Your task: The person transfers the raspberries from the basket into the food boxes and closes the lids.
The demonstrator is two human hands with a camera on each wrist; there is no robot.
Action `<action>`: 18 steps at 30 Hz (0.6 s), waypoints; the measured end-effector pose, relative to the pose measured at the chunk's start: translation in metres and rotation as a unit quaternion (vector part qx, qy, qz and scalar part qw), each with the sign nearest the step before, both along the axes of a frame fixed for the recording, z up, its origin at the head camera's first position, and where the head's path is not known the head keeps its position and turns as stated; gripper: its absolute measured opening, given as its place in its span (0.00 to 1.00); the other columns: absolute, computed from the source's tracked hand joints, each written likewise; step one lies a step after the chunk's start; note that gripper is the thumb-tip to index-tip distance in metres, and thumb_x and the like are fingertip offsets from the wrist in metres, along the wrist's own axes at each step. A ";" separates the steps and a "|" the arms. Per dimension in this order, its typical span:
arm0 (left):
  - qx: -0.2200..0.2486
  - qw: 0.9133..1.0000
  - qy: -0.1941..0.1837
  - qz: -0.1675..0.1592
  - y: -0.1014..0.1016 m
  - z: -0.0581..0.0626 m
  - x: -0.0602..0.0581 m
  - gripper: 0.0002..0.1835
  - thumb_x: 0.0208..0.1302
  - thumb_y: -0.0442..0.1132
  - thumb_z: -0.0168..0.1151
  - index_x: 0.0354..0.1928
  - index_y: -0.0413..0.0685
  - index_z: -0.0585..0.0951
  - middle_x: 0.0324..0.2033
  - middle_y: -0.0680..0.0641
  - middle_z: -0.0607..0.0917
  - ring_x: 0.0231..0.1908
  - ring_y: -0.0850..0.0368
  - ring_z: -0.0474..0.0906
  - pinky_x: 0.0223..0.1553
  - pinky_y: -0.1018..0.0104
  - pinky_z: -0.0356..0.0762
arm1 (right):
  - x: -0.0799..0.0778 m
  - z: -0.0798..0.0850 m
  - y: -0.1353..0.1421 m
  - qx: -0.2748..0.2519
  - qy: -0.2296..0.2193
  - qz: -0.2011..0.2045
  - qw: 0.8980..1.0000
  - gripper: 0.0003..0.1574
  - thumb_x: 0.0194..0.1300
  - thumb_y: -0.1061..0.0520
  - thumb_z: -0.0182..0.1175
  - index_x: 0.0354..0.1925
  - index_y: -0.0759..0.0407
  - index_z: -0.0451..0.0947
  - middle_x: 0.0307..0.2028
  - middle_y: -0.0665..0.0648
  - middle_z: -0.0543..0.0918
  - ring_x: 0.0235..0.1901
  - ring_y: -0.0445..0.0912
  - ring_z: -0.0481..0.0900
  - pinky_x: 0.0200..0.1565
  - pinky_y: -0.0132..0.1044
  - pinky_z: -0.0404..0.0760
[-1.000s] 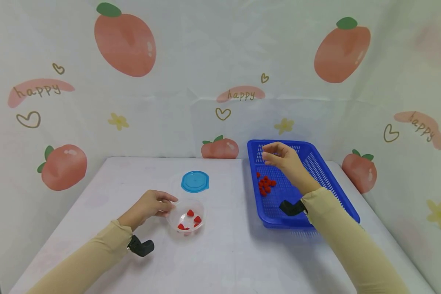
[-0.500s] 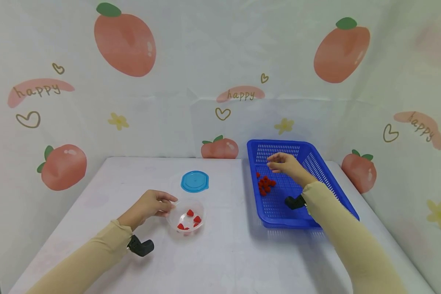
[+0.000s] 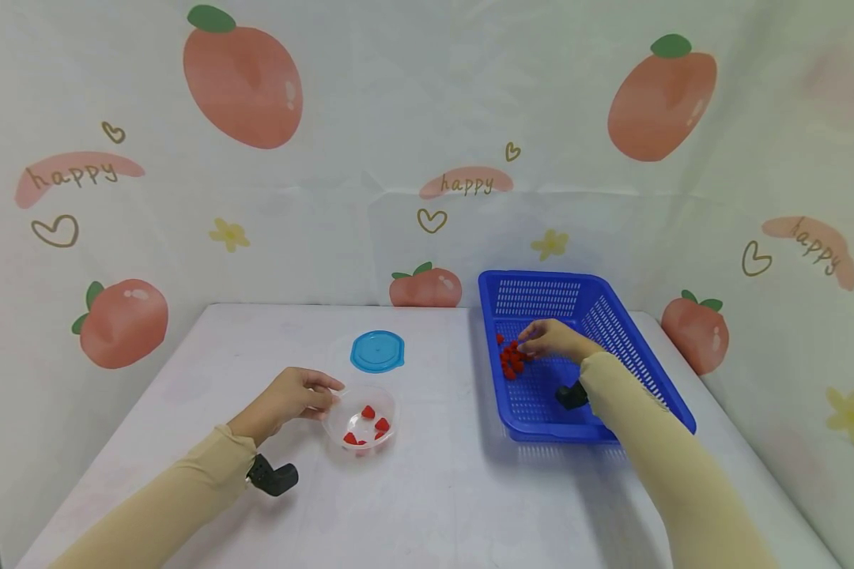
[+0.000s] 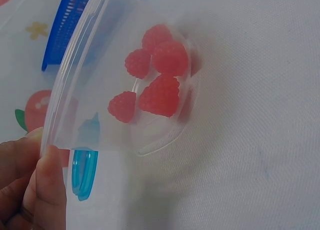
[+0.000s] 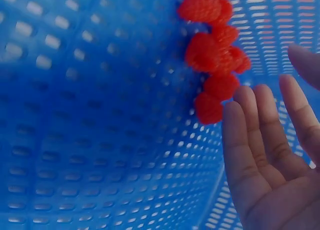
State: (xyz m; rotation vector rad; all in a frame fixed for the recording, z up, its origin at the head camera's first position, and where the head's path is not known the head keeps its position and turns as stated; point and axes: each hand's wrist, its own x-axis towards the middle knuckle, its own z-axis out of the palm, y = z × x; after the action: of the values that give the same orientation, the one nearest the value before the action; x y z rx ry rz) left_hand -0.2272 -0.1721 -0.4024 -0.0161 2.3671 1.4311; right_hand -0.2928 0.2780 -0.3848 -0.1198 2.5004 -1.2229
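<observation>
My left hand pinches the rim of a clear plastic bowl that stands on the table. Several red raspberries lie at the bottom of this bowl, showing through its wall in the left wrist view. Inside the blue basket, my right hand reaches down at a cluster of raspberries by the left side. The right wrist view shows the fingers of that hand fairly straight, thumb apart, nothing between them. Its fingertips are right at the lower raspberries.
A blue lid lies flat on the white table behind the bowl. The basket's raised perforated walls surround the right hand. A fruit-patterned cloth hangs behind the table.
My right hand has lowered into the basket, from above its back part to the raspberry cluster. The left hand and the bowl have stayed put.
</observation>
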 end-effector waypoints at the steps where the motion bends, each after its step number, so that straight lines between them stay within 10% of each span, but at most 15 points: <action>1: 0.001 1.000 0.001 -0.002 0.000 0.000 0.000 0.16 0.59 0.32 0.67 0.49 0.35 0.82 0.32 0.45 0.79 0.26 0.58 0.77 0.34 0.67 0.84 | -0.001 -0.002 0.000 0.003 -0.007 -0.001 1.000 0.17 0.64 0.62 0.61 0.48 0.72 0.73 0.41 0.62 0.82 0.42 0.53 0.81 0.52 0.48 0.82; 18: -0.004 1.000 0.000 0.000 0.000 -0.001 -0.001 0.15 0.59 0.33 0.67 0.49 0.36 0.82 0.32 0.45 0.79 0.27 0.58 0.78 0.34 0.67 0.84 | -0.001 -0.008 -0.005 0.066 -0.067 0.027 0.995 0.13 0.61 0.64 0.62 0.44 0.68 0.75 0.38 0.58 0.83 0.38 0.46 0.79 0.48 0.42 0.83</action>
State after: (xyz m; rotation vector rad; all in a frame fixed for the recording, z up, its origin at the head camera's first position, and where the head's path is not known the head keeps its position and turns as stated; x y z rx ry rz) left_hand -0.2284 -0.1719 -0.4038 -0.0170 2.3734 1.4208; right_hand -0.2938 0.2727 -0.3928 -0.0694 2.4356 -1.0070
